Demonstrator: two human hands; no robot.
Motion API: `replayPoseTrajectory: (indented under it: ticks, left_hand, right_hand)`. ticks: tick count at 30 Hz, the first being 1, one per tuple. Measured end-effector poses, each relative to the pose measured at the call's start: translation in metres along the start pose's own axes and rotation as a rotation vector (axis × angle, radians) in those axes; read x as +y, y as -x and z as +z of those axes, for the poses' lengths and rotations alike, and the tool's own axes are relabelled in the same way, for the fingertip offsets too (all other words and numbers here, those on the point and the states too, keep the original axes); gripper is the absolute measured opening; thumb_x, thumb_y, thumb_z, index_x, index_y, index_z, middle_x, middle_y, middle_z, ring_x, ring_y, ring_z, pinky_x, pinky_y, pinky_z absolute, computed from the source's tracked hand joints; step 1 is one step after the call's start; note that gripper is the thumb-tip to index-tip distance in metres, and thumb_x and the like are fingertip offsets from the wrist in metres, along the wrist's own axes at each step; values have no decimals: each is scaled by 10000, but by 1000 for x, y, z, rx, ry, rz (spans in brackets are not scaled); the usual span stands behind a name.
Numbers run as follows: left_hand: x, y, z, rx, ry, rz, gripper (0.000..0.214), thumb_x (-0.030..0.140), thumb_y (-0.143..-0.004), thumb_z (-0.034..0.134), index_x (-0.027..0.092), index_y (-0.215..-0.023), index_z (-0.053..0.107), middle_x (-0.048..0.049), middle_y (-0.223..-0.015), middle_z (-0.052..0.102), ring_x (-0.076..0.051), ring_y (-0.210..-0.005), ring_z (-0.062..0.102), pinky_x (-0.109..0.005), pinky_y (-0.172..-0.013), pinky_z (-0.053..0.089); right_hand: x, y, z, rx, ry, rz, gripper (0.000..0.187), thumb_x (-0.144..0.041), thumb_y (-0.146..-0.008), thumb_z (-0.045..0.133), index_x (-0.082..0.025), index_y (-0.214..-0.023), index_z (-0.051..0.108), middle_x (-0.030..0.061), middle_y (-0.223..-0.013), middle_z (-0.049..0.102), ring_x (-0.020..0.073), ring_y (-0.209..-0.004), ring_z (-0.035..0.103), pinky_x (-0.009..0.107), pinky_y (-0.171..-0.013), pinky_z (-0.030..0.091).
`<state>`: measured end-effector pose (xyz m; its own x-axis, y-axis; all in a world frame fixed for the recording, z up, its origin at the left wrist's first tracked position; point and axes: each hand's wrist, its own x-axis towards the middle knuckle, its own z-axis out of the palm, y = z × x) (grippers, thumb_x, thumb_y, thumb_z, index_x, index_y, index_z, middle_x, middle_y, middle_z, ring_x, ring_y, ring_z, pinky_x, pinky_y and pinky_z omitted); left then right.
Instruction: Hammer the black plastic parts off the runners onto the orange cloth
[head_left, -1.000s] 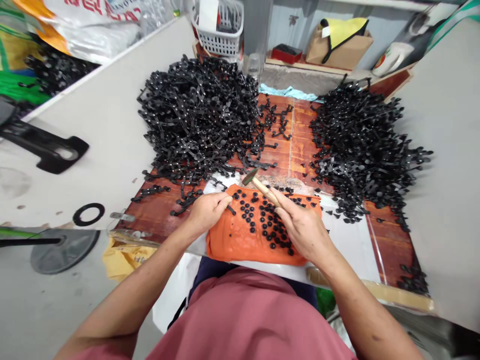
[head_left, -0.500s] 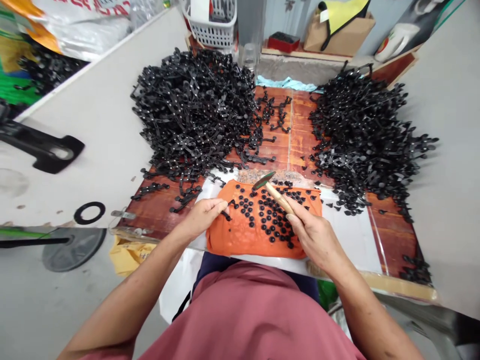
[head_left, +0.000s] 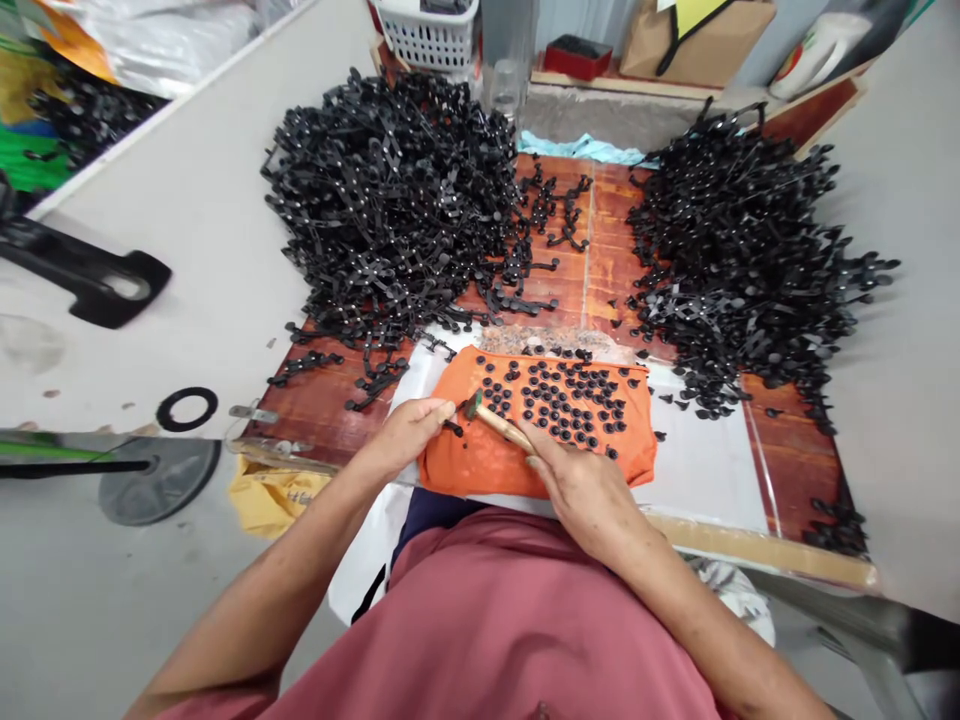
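My left hand (head_left: 414,432) pinches a small black plastic part (head_left: 452,428) at the left end of an orange cloth pad (head_left: 487,465). Fingers of my right hand (head_left: 589,495) are wrapped round the wooden handle of a small hammer (head_left: 504,428). The dark head of the hammer is at the black part, close to my left fingertips; whether it touches cannot be made out. Many round black pieces (head_left: 574,410) stand in rows on the pad.
A big heap of black plastic parts (head_left: 397,200) lies at the back left, another heap (head_left: 750,250) at the right. Behind stand a white basket (head_left: 427,38), a red box (head_left: 577,58) and a clear glass (head_left: 505,85). A black ring (head_left: 187,409) lies on the left panel.
My right hand has swung the hammer left and down, from above the middle of the pad to the black part. My left hand keeps its pinch. The view has shifted slightly.
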<state>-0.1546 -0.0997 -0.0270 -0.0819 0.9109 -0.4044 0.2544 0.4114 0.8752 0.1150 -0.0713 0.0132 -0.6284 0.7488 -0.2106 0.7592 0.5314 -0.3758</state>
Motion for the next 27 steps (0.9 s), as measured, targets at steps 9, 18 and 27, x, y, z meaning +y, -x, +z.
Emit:
replayPoseTrajectory:
  ticks: [9,18,27]
  left_hand:
    - [-2,12,-3,47,80,-9,567,733,-825,570,175,-747,633,-11,-735,586,-153,-706,480,-255,-656,405]
    - [4,11,2,50,-125,75,520,635,-912,453,183,-706,606,-7,-723,618,-171,-750,547,-271,-721,440]
    - [7,14,7,90,-535,143,432,460,-991,397,213,-718,622,1,-709,678,-169,-713,622,-257,-708,438]
  right_hand:
    - [11,11,-16,120,-142,46,525,-264,-1070,434,-300,-1594,434,51,-1089,809,215,-843,783,299,-742,599]
    - [26,20,-14,122,-138,74,508,-277,-1070,434,-304,-1576,469,56,-1036,816,221,-879,791,322,-842,620]
    - [27,20,-13,130,-158,90,495,-298,-1080,414,-271,-1569,481,78,-1115,803,233,-927,790,340,-849,627]
